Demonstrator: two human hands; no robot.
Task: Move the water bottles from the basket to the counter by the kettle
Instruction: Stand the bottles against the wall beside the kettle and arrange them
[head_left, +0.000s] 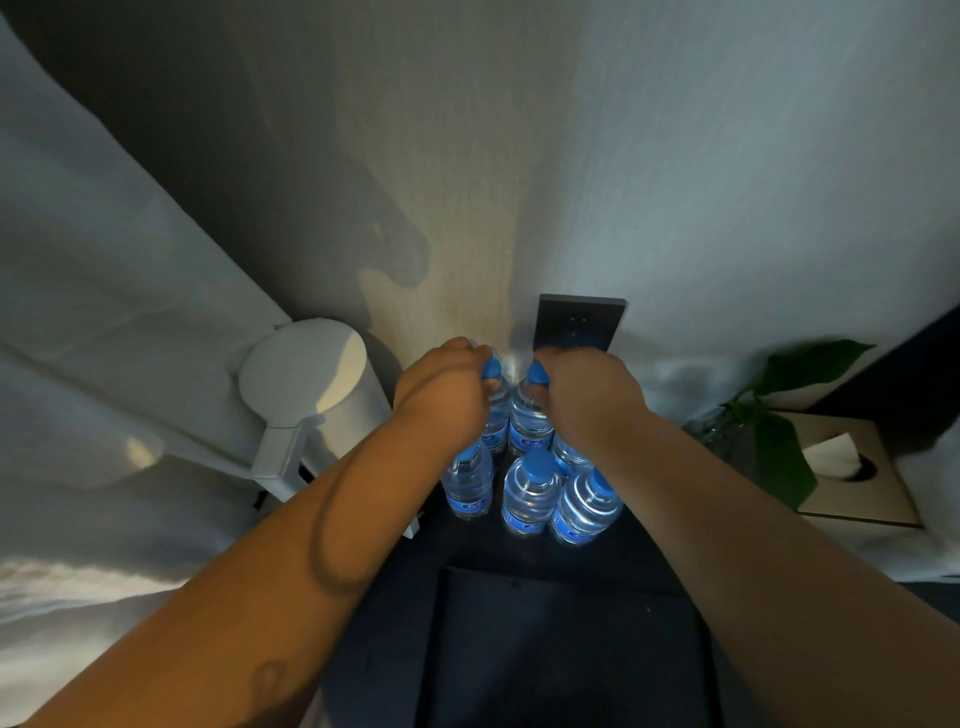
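Several clear water bottles with blue caps and blue labels stand together on the dark counter (639, 551), right of the white kettle (311, 395). My left hand (441, 384) grips the cap of the back left bottle (496, 415). My right hand (587, 395) grips the cap of the back right bottle (527, 426). Both bottles are upright close to the wall. In front of them stand a left bottle (467, 483), a middle bottle (530, 493) and a right bottle (587, 506). The basket is not in view.
A dark wall plate (576, 322) sits on the wall just behind the bottles. A green plant (779, 431) in a glass and a tissue box (852, 473) stand at the right. White curtain fabric (104, 312) hangs at the left behind the kettle.
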